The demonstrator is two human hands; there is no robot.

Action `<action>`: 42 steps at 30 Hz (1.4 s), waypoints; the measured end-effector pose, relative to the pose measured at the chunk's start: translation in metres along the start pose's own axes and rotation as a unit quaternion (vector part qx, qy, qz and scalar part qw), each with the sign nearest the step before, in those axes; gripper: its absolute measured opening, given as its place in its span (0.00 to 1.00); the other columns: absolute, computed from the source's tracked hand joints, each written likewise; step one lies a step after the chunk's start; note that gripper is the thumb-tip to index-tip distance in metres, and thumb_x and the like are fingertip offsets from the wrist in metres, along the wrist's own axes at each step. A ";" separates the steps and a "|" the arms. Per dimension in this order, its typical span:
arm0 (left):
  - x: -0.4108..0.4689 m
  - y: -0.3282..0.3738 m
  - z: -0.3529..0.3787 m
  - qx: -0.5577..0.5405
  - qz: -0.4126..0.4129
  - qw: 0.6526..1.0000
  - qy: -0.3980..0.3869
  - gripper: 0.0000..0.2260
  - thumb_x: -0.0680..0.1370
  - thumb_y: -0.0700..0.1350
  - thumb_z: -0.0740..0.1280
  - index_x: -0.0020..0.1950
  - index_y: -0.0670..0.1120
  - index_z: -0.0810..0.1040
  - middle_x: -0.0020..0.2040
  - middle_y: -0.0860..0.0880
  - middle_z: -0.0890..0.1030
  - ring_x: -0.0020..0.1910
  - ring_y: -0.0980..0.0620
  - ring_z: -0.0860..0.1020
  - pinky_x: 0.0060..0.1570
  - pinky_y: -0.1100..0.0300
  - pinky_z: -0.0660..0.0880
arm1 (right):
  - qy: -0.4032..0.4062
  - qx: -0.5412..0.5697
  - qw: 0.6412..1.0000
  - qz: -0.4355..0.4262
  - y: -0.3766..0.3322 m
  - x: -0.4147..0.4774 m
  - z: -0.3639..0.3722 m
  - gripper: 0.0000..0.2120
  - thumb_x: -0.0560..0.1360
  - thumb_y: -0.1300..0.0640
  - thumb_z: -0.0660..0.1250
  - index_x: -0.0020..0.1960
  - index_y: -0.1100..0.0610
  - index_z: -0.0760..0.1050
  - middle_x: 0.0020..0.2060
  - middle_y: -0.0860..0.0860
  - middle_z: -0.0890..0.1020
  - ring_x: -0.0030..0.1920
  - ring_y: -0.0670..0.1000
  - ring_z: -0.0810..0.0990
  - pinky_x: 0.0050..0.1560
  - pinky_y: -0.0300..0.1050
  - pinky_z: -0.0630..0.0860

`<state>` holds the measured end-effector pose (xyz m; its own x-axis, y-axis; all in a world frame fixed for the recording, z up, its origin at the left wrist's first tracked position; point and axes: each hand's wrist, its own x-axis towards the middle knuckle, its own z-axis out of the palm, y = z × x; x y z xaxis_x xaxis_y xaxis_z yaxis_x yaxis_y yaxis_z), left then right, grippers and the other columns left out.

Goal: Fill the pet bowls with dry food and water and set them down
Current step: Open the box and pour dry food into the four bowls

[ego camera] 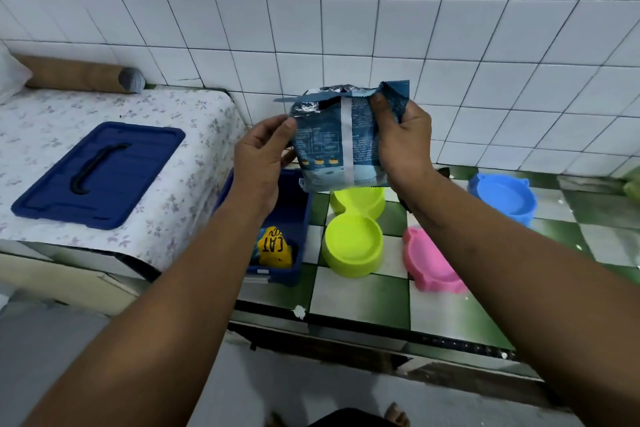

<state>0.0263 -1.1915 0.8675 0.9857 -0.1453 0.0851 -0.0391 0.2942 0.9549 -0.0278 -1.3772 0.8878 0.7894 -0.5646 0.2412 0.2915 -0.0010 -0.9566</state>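
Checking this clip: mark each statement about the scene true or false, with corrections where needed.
1. The left hand and right hand both hold the blue food pouch. True.
2. The pouch top is sealed. False: it is torn open, foil showing.
3. The lime double bowl's near compartment holds kibble. False: it is empty.
4. The blue lid lies on the floral-covered surface. True.
5. The pink bowl sits left of the lime bowl. False: it sits to its right.

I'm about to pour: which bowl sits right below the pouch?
The lime-green double bowl: its far cup lies under the blue pouch; the pink bowl and blue bowl stand off to the right.
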 end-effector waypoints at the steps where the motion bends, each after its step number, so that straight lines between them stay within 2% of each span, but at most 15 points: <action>1: -0.001 -0.004 0.008 0.002 -0.002 1.000 0.000 0.04 0.81 0.42 0.70 0.54 0.45 0.82 0.49 0.47 0.84 0.47 0.51 0.81 0.48 0.52 0.80 | 0.000 0.007 1.000 0.000 0.000 0.002 -0.008 0.09 0.79 0.54 0.68 0.45 0.58 0.79 0.40 0.52 0.83 0.41 0.48 0.80 0.43 0.48 0.79; 3: -0.005 -0.014 0.024 0.015 -0.008 1.000 -0.019 0.06 0.81 0.43 0.69 0.58 0.45 0.80 0.50 0.49 0.84 0.47 0.55 0.82 0.45 0.55 0.81 | -0.003 0.020 1.000 0.002 0.000 0.007 -0.023 0.10 0.80 0.54 0.68 0.48 0.61 0.79 0.41 0.54 0.82 0.42 0.49 0.80 0.44 0.49 0.79; 6: -0.013 -0.034 0.043 0.053 -0.039 0.993 -0.096 0.21 0.78 0.46 0.72 0.67 0.42 0.74 0.51 0.53 0.84 0.50 0.57 0.84 0.46 0.59 0.80 | 0.004 0.025 1.000 -0.002 -0.003 0.016 -0.048 0.08 0.80 0.56 0.67 0.47 0.60 0.79 0.40 0.53 0.82 0.41 0.48 0.79 0.43 0.46 0.78; 8: -0.016 -0.051 0.053 0.078 -0.058 0.986 -0.136 0.28 0.72 0.48 0.79 0.68 0.43 0.74 0.55 0.51 0.85 0.54 0.53 0.84 0.50 0.56 0.81 | 0.007 0.025 1.000 -0.010 -0.006 0.023 -0.065 0.07 0.80 0.57 0.67 0.44 0.58 0.78 0.38 0.51 0.82 0.39 0.46 0.79 0.40 0.43 0.77; 10: -0.018 -0.065 0.065 0.102 -0.060 0.981 -0.152 0.31 0.66 0.50 0.80 0.66 0.44 0.75 0.60 0.45 0.83 0.59 0.47 0.82 0.54 0.53 0.82 | 0.003 0.012 1.000 -0.016 -0.006 0.030 -0.078 0.08 0.80 0.56 0.68 0.42 0.56 0.78 0.36 0.49 0.81 0.37 0.46 0.78 0.40 0.44 0.77; 12: -0.020 -0.076 0.081 0.127 -0.062 0.976 -0.165 0.29 0.63 0.51 0.81 0.62 0.48 0.77 0.60 0.47 0.84 0.62 0.45 0.82 0.55 0.53 0.82 | 0.006 -0.023 1.000 -0.017 -0.003 0.036 -0.092 0.10 0.78 0.52 0.69 0.39 0.53 0.78 0.36 0.49 0.82 0.38 0.48 0.78 0.41 0.50 0.77; 14: -0.020 -0.085 0.095 0.137 -0.069 0.971 -0.184 0.26 0.66 0.49 0.82 0.61 0.51 0.78 0.61 0.49 0.84 0.61 0.47 0.82 0.56 0.53 0.82 | 0.014 -0.044 0.999 -0.013 0.000 0.040 -0.104 0.11 0.77 0.48 0.70 0.39 0.53 0.78 0.37 0.51 0.82 0.40 0.49 0.79 0.44 0.56 0.79; 18: -0.012 -0.100 0.115 0.136 -0.095 0.964 -0.209 0.21 0.74 0.38 0.77 0.65 0.47 0.75 0.61 0.48 0.83 0.52 0.58 0.84 0.46 0.63 0.80 | 0.045 -0.056 0.997 -0.013 0.005 0.048 -0.121 0.10 0.79 0.52 0.69 0.39 0.53 0.78 0.36 0.50 0.81 0.38 0.48 0.78 0.41 0.48 0.77; 22: 0.000 -0.117 0.133 0.122 -0.100 0.959 -0.234 0.28 0.70 0.39 0.80 0.68 0.44 0.75 0.64 0.44 0.83 0.60 0.47 0.83 0.56 0.53 0.81 | 0.077 -0.060 0.995 -0.018 0.007 0.052 -0.136 0.09 0.79 0.54 0.68 0.41 0.56 0.78 0.37 0.50 0.82 0.38 0.47 0.78 0.41 0.45 0.77; 28: 0.006 -0.129 0.163 0.119 -0.097 0.948 -0.277 0.24 0.73 0.35 0.77 0.67 0.41 0.75 0.62 0.43 0.84 0.59 0.48 0.83 0.57 0.52 0.81 | 0.127 -0.064 0.990 -0.018 0.003 0.055 -0.161 0.08 0.79 0.54 0.68 0.42 0.54 0.80 0.38 0.49 0.84 0.39 0.47 0.80 0.43 0.46 0.79; 30: 0.004 -0.135 0.171 0.130 -0.103 0.944 -0.287 0.24 0.74 0.37 0.77 0.67 0.41 0.75 0.60 0.45 0.84 0.57 0.50 0.84 0.52 0.56 0.81 | 0.133 -0.064 0.989 -0.019 0.004 0.055 -0.171 0.08 0.80 0.55 0.68 0.42 0.54 0.80 0.37 0.48 0.84 0.39 0.46 0.80 0.43 0.44 0.79; 34: -0.008 -0.146 0.198 0.119 -0.136 0.941 -0.286 0.16 0.77 0.35 0.74 0.61 0.47 0.74 0.53 0.52 0.84 0.45 0.63 0.83 0.41 0.68 0.78 | 0.130 -0.111 0.985 -0.022 0.004 0.063 -0.196 0.10 0.79 0.54 0.68 0.39 0.52 0.79 0.35 0.45 0.82 0.37 0.45 0.78 0.40 0.42 0.77; 36: -0.016 -0.156 0.214 0.106 -0.159 0.941 -0.278 0.16 0.78 0.35 0.73 0.61 0.48 0.74 0.52 0.52 0.83 0.44 0.61 0.83 0.42 0.66 0.78 | 0.127 -0.151 0.980 -0.022 0.004 0.070 -0.210 0.11 0.78 0.51 0.69 0.38 0.51 0.79 0.34 0.44 0.82 0.37 0.45 0.78 0.40 0.44 0.77; 39: -0.028 -0.176 0.243 0.077 -0.196 0.943 -0.257 0.14 0.78 0.39 0.74 0.58 0.52 0.75 0.52 0.53 0.83 0.50 0.50 0.80 0.50 0.52 0.77 | 0.107 -0.212 0.971 -0.026 0.006 0.087 -0.238 0.11 0.77 0.47 0.69 0.38 0.50 0.80 0.37 0.48 0.84 0.38 0.46 0.80 0.43 0.51 0.80; 42: -0.039 -0.193 0.259 0.041 -0.238 0.938 -0.249 0.12 0.80 0.40 0.71 0.60 0.52 0.74 0.54 0.55 0.83 0.50 0.54 0.82 0.55 0.51 0.79 | 0.101 -0.258 0.960 -0.027 0.009 0.093 -0.250 0.12 0.77 0.47 0.68 0.38 0.51 0.79 0.36 0.50 0.84 0.36 0.46 0.79 0.42 0.52 0.80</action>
<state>-0.0475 -1.4875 0.7537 0.6968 -0.6711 -0.2533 0.3529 0.0133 0.9356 -0.0867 -1.6364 0.8609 0.6440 -0.7013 0.3058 -0.0194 -0.4146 -0.9098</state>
